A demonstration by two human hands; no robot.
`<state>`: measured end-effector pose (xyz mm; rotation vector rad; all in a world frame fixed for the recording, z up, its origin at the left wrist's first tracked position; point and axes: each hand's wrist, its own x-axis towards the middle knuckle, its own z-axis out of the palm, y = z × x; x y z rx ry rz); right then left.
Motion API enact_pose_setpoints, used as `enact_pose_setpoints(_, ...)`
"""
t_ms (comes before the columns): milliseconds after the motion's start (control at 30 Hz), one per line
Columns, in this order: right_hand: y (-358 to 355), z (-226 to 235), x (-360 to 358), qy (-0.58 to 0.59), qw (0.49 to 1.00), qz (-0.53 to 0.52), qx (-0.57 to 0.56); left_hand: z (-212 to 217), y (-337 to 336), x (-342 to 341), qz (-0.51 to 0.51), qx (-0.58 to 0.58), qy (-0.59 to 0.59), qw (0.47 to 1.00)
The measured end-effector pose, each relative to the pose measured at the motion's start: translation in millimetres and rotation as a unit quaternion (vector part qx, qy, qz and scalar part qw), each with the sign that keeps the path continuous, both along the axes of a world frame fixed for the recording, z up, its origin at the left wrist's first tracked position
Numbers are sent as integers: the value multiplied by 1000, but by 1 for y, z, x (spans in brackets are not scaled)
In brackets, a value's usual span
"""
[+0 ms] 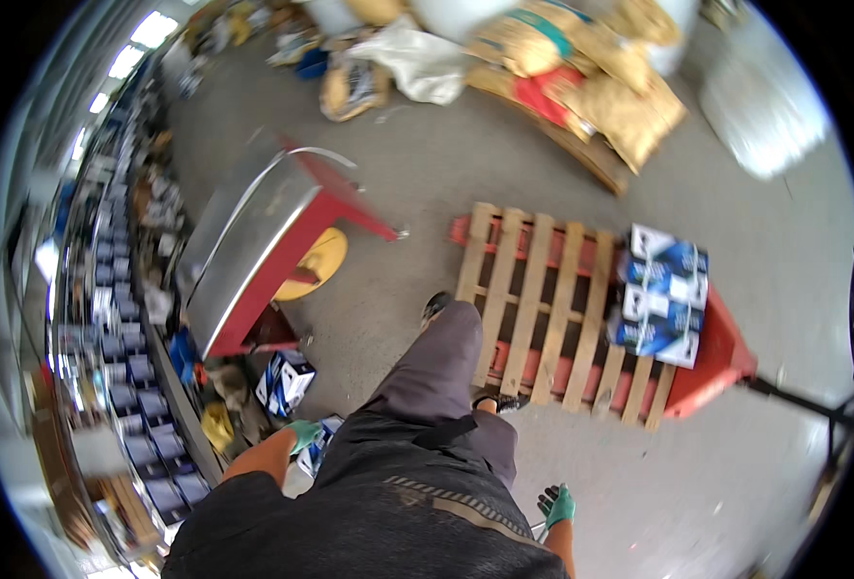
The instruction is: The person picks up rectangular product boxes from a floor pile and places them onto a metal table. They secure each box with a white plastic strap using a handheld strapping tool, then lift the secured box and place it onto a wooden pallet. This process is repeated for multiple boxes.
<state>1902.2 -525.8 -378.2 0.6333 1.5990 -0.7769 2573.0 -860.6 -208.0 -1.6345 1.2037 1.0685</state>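
My left hand (304,435), in a green glove, hangs at my left side beside a blue and white carton (327,436). My body partly covers that carton, and I cannot make out whether the fingers grip it. Out to my right, my right hand (558,505) wears a green glove with dark fingertips; its fingers are spread and hold nothing. Another blue and white carton (286,383) rests on the floor ahead of my left hand. On the right end of a wooden pallet (543,309) sit several blue and white cartons (660,294).
A red pallet jack (716,357) is under the pallet, its dark handle reaching right. Ahead to the left stands a red-framed metal table (253,241) with a yellow disc (322,261) under it. A long row of small boxes (137,415) lines the left. Brown sacks (620,106) lie at the back.
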Motion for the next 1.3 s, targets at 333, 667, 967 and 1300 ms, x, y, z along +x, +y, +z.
enact_pose_setpoints(333, -196, 60, 6, 133, 982, 130, -24, -121, -24, 83, 268, -188, 93, 940)
enact_pose_setpoints(667, -489, 111, 230, 158, 873, 452, -92, -117, -89, 217, 704, -275, 135, 641)
enact_pose_setpoints(967, -740, 156, 401, 156, 714, 632, -255, -167, 18, 220, 812, -251, 101, 517)
enact_pose_setpoints(1300, -821, 181, 700, -59, 443, 826, -343, -84, 102, 144, 951, -243, -48, 183)
